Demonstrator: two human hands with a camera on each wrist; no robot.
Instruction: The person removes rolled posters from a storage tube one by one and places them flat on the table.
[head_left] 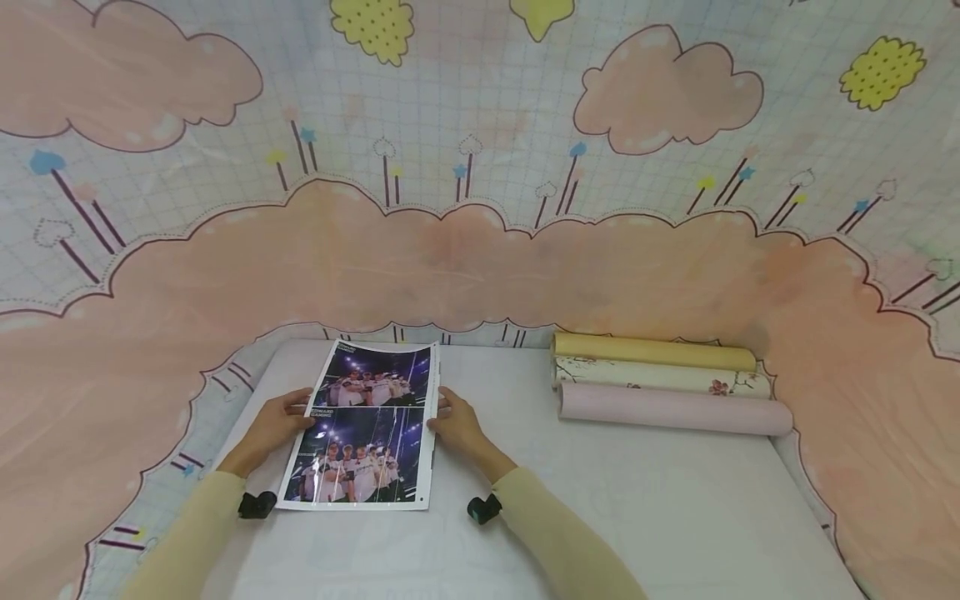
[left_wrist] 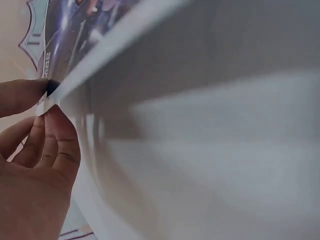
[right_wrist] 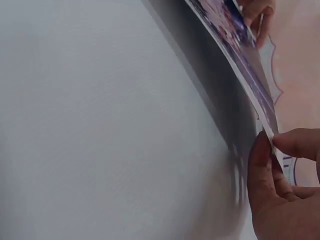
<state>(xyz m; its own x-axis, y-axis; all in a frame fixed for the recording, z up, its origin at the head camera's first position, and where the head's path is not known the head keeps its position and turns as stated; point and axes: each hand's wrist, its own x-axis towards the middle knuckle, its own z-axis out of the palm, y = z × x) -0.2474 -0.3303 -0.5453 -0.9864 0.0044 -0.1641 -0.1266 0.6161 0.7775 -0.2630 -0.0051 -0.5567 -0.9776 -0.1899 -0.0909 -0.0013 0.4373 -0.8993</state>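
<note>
A glossy poster (head_left: 360,450) with a white border carries two stacked group photos on dark blue. My left hand (head_left: 272,427) pinches its left edge between thumb and fingers, and my right hand (head_left: 467,429) pinches the right edge at about the same height. In the left wrist view, the thumb lies on the printed face of the poster (left_wrist: 95,35) with fingers behind it. From the right wrist, the poster (right_wrist: 235,55) shows edge-on, raised off the white table and casting a shadow there. The left hand (right_wrist: 259,15) shows at its far side.
Three rolls lie side by side at the back right of the white table (head_left: 600,500): a yellow roll (head_left: 652,350), a floral roll (head_left: 667,377) and a pink roll (head_left: 675,408). Patterned cloth (head_left: 450,275) with clouds hangs behind and around the table. Black cameras sit at both wrists.
</note>
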